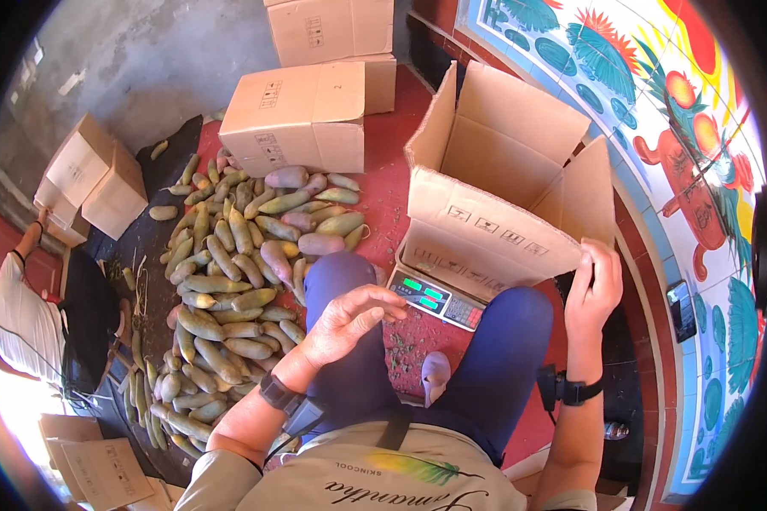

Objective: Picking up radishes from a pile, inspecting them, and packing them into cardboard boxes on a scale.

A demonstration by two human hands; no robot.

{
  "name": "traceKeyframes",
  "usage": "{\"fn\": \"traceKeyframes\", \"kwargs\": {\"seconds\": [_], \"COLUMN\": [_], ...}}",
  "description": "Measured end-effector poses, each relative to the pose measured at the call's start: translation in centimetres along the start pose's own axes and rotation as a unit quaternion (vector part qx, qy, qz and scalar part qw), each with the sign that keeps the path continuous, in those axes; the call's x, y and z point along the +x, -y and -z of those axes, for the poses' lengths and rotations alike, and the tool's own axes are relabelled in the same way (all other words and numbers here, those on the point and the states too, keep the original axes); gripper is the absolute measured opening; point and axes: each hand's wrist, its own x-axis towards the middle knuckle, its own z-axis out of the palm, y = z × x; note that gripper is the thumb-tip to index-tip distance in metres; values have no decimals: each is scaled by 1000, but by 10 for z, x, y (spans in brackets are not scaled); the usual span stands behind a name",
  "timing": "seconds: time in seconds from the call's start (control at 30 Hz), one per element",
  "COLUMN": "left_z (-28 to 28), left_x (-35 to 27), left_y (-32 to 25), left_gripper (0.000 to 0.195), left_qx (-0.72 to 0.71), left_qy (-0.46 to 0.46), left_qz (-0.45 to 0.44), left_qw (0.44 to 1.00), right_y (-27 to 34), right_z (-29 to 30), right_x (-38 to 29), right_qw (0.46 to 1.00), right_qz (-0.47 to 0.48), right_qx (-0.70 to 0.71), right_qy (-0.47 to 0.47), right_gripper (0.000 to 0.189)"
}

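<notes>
An open cardboard carton (pixel 505 140) stands on a digital weighing scale (pixel 460 306), its flaps raised and the visible part of its inside bare. My right hand (pixel 593 281) pinches the corner of the near flap (pixel 492 223), thumb and fingers on its edge. Over my left-side thigh hovers my left hand (pixel 351 319), holding nothing, with its fingers spread and curved beside the scale's lit display (pixel 422 294). To the left lies a large heap of root vegetables (pixel 230 268), mostly green with some purplish ones.
A closed carton (pixel 294 115) borders the heap, with more cartons (pixel 332 32) behind. At far left, a person (pixel 32 306) reaches toward stacked boxes (pixel 96 172). Flattened cardboard (pixel 102 466) lies lower left. A phone (pixel 681 310) rests by the painted tile wall (pixel 684 172).
</notes>
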Motion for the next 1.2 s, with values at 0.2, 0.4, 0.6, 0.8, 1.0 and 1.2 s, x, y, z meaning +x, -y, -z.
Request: {"fn": "traceKeyframes", "kwargs": {"seconds": [0.2,0.4,0.6,0.8,1.0,1.2], "left_z": [-1,-3,-4,-6,-7,-7], "left_x": [-1,-1,-1,0,1,1], "left_y": [-2,-2,-3,-4,-1,0], "left_gripper": [22,21,21,20,20,23], "left_qx": [14,12,16,17,3,-12], "left_qy": [-2,-7,-10,-14,-15,-4], "left_qz": [5,10,15,13,7,6], "left_qw": [1000,1000,1000,1000,1000,1000], "right_y": [-3,-7,-16,-15,-14,-14], "right_z": [1,-9,-19,-23,-23,-22], "right_x": [-43,-77,-99,-101,-101,-101], "right_qw": [1000,996,993,992,992,992], "right_qz": [8,5,-34,-39,-39,-42], "right_qx": [20,2,1,13,4,5], "right_qy": [20,86,114,119,123,121], "right_gripper": [11,14,13,11,11,12]}}
